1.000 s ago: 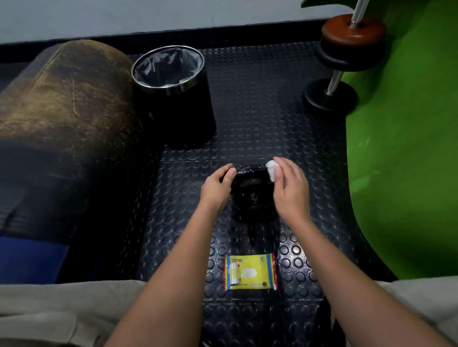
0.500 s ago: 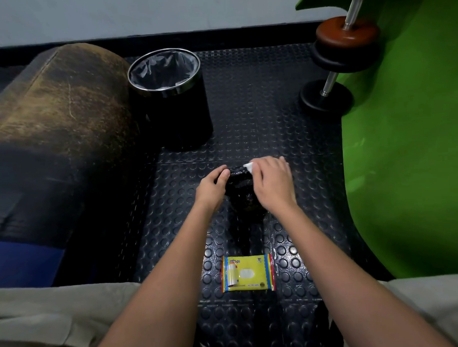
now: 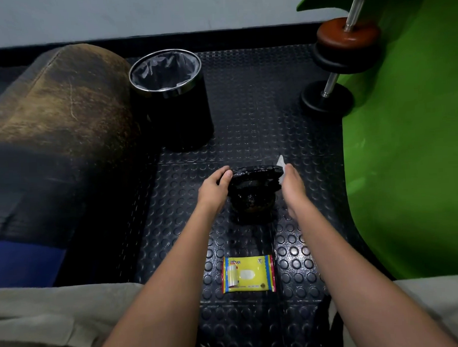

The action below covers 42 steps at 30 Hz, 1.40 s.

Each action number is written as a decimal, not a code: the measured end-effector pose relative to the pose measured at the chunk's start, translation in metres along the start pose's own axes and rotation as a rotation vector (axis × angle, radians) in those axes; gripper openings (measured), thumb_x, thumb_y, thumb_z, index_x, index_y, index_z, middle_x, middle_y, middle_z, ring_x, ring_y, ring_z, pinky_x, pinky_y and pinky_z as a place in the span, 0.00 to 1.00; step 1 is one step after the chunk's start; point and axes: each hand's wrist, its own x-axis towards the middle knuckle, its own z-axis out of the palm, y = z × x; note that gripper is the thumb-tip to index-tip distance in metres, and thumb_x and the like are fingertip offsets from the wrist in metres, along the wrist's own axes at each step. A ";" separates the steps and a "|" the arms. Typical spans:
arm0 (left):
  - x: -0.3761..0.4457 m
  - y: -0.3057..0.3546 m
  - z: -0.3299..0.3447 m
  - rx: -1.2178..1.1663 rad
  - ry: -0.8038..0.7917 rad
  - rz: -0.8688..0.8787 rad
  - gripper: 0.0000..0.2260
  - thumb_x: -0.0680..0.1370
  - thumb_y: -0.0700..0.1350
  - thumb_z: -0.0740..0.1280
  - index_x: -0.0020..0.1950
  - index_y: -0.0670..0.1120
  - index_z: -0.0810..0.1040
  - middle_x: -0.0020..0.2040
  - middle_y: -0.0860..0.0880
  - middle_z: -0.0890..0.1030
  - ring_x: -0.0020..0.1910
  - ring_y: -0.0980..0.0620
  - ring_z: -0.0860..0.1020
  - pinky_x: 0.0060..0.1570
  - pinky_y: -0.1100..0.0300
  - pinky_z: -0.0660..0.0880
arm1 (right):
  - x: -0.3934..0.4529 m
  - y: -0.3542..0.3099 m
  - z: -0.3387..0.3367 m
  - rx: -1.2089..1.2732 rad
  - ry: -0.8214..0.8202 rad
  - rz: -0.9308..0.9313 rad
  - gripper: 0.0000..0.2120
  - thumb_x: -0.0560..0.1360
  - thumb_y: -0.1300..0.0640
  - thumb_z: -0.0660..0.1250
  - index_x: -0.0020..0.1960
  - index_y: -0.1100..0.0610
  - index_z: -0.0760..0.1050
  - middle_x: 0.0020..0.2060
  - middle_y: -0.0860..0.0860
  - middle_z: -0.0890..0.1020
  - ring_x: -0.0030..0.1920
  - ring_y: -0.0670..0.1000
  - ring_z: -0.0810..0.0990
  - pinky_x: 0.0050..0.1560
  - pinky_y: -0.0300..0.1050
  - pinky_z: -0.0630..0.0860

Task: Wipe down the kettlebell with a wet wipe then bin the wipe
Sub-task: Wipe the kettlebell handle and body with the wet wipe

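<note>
A black kettlebell (image 3: 253, 196) stands on the studded black floor mat (image 3: 259, 120) in the middle of the head view. My left hand (image 3: 215, 190) grips the left end of its handle. My right hand (image 3: 293, 184) is at the handle's right end, pressing a white wet wipe (image 3: 281, 164) against it; a corner of the wipe sticks up past my fingers. A black bin (image 3: 180, 107) with a chrome rim and a grey liner stands open at the back left.
A yellow wet-wipe pack (image 3: 248, 274) lies flat on the mat near my knees. A worn brown padded roll (image 3: 52, 114) fills the left side. A green surface (image 3: 408, 141) curves along the right, with a dumbbell (image 3: 335, 65) leaning at the back right.
My right hand slid the wipe from the handle's right end to the middle, then back to the right end. My left hand has kept its hold on the left end.
</note>
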 end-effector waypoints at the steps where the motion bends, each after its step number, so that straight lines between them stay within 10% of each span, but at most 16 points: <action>1: 0.000 0.000 0.000 -0.002 0.005 -0.001 0.18 0.83 0.56 0.60 0.72 0.56 0.73 0.71 0.53 0.74 0.70 0.52 0.70 0.65 0.60 0.64 | 0.000 -0.004 0.001 -0.061 -0.001 0.000 0.22 0.83 0.47 0.46 0.70 0.53 0.69 0.57 0.47 0.72 0.55 0.51 0.71 0.56 0.49 0.67; 7: 0.002 0.000 -0.001 -0.002 0.022 -0.003 0.18 0.83 0.55 0.61 0.72 0.55 0.74 0.69 0.52 0.76 0.69 0.52 0.72 0.65 0.60 0.66 | -0.006 -0.003 0.022 -0.661 0.185 -0.682 0.16 0.83 0.53 0.49 0.44 0.52 0.73 0.45 0.47 0.79 0.50 0.52 0.75 0.66 0.53 0.66; 14: 0.003 -0.001 -0.003 -0.001 0.011 -0.012 0.17 0.82 0.55 0.62 0.71 0.56 0.74 0.68 0.53 0.77 0.67 0.52 0.73 0.69 0.56 0.68 | -0.013 0.019 0.020 -0.692 0.077 -1.083 0.15 0.83 0.53 0.59 0.66 0.51 0.77 0.63 0.45 0.78 0.67 0.48 0.71 0.74 0.50 0.57; 22: 0.000 0.002 0.002 0.025 0.007 0.010 0.18 0.82 0.56 0.61 0.71 0.56 0.74 0.69 0.53 0.76 0.69 0.53 0.72 0.70 0.56 0.66 | -0.010 0.036 0.009 -0.374 0.202 -0.808 0.17 0.84 0.50 0.56 0.70 0.52 0.74 0.67 0.45 0.73 0.68 0.46 0.68 0.69 0.42 0.64; 30: 0.000 0.001 0.002 0.036 0.008 -0.002 0.18 0.82 0.57 0.60 0.71 0.57 0.74 0.70 0.53 0.75 0.70 0.51 0.71 0.68 0.55 0.66 | -0.005 -0.001 0.001 -0.062 0.088 -0.034 0.16 0.83 0.49 0.48 0.53 0.54 0.72 0.45 0.50 0.75 0.41 0.49 0.73 0.40 0.46 0.69; 35: 0.001 0.001 -0.001 0.022 0.008 -0.008 0.18 0.83 0.56 0.60 0.72 0.56 0.73 0.70 0.52 0.75 0.70 0.51 0.71 0.63 0.60 0.65 | -0.006 -0.002 0.013 -0.420 0.189 -0.397 0.17 0.83 0.52 0.49 0.40 0.53 0.70 0.43 0.48 0.76 0.45 0.52 0.74 0.40 0.47 0.68; 42: 0.004 0.000 -0.004 0.017 0.006 -0.015 0.17 0.82 0.55 0.61 0.71 0.56 0.74 0.68 0.52 0.77 0.67 0.52 0.74 0.68 0.57 0.68 | -0.012 0.012 0.025 -0.706 0.129 -1.022 0.13 0.83 0.52 0.57 0.59 0.50 0.80 0.56 0.43 0.80 0.61 0.46 0.74 0.72 0.49 0.61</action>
